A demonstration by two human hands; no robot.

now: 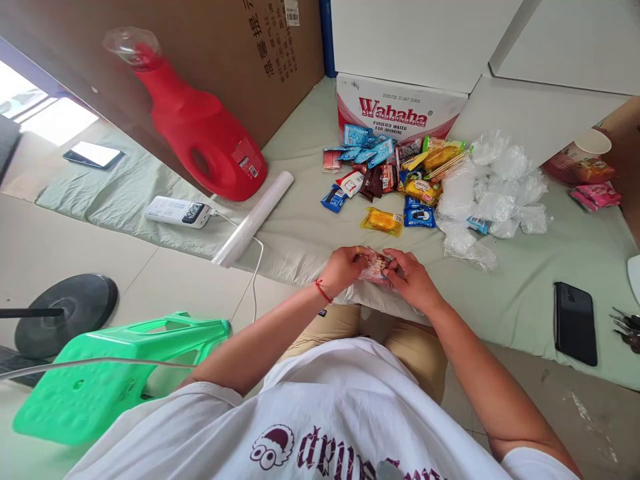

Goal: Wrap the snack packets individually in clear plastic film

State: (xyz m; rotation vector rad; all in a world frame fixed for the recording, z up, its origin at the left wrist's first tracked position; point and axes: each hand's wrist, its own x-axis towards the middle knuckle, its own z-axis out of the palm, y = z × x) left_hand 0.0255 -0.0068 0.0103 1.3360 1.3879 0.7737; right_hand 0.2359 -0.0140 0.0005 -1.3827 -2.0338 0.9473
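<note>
Both hands meet over the near edge of a pale green mat [310,227]. My left hand [345,267] and my right hand [407,277] pinch a small clear snack packet [376,267] between their closed fingers. A red string circles my left wrist. Beyond the hands lies a heap of several wrapped snacks [385,177] in blue, yellow and brown wrappers, beside a pile of clear plastic bags [493,193].
A Wahaha water carton [400,110] stands behind the snacks. A red jug [200,127], white power bank [177,211] and plastic film roll [255,217] lie left. A green stool [120,373] is near left; a black phone [575,323] and keys [627,327] right.
</note>
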